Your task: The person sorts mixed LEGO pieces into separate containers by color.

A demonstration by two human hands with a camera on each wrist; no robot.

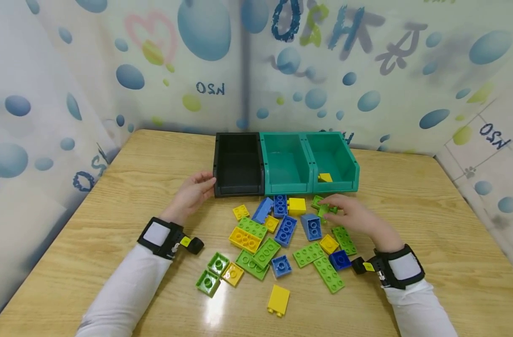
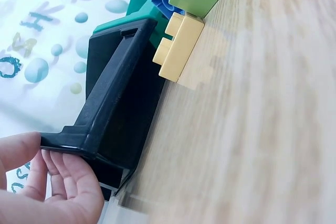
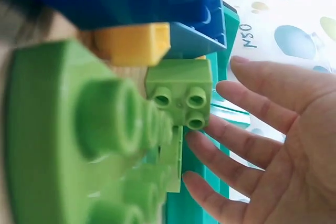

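Observation:
My left hand [image 1: 193, 194] is at the left front corner of a black bin [image 1: 239, 191]. Thumb and fingers pinch its rim, as the left wrist view shows. On the right, my other hand [image 1: 353, 215] reaches over the light green toy bricks [image 1: 322, 212] in front of the right teal bin [image 1: 336, 187]. In the right wrist view its fingers are spread and fairly straight, beside a green stud brick [image 3: 178, 72]; whether they touch it I cannot tell. A yellow brick [image 1: 325, 178] lies inside the right teal bin.
A middle teal bin [image 1: 288, 188] joins the black bin and the right one. Several green, blue and yellow bricks lie scattered in front, including a yellow brick [image 1: 278, 299] nearest me and a dark blue brick [image 1: 340, 260] by the right wrist. A patterned curtain [image 1: 155, 93] hangs behind.

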